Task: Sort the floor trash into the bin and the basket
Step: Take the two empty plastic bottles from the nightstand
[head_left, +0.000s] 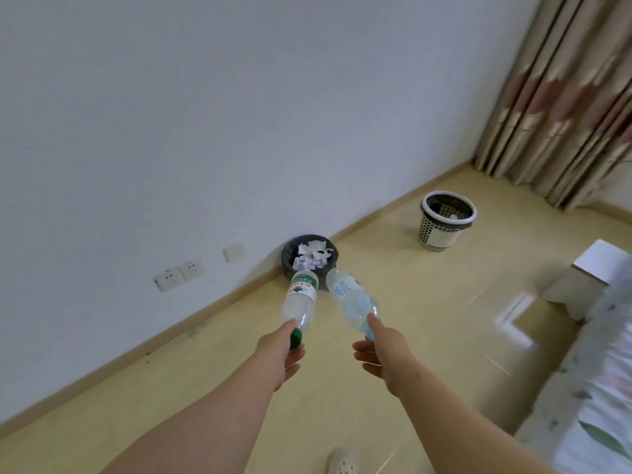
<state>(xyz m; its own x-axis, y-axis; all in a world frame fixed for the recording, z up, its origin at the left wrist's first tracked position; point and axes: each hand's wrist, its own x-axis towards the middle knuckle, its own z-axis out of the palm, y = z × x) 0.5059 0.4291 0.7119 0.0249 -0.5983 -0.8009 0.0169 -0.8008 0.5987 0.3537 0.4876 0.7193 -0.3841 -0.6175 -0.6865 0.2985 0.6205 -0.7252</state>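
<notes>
Both hands are closed, each around the neck end of a clear plastic water bottle held out over the floor [410, 295]. The left hand [280, 357] grips the green-capped bottle [301, 297] just above its cap. The right hand [383, 354] grips the blue-printed bottle [352, 302], with the thumb lying along the shoulder and the cap end hidden in the palm. Both bottles point base-first toward the dark bin [289, 258], which stands against the wall and holds crumpled paper [313, 253]. The perforated basket [441, 234], with its white rim, stands well apart to the right, near the curtain [564, 97]. The bottles look empty or nearly so, so they are probably very light and put little strain on a neck grip. Their walls are likely thin and springy, so a hard squeeze at mid-body would probably dent and crackle them rather than hold them. The smooth plastic and glossy label could also slip in the fingers. The neck, stiffened by the cap threads and collar, seems the best place to hold, and both hands already have it. Being so light, a dropped bottle may bounce or roll off a rim, so letting go low over the opening seems safer than throwing. With paper already in the bin, the basket is probably where the bottles belong, though these pictures do not settle that.
</notes>
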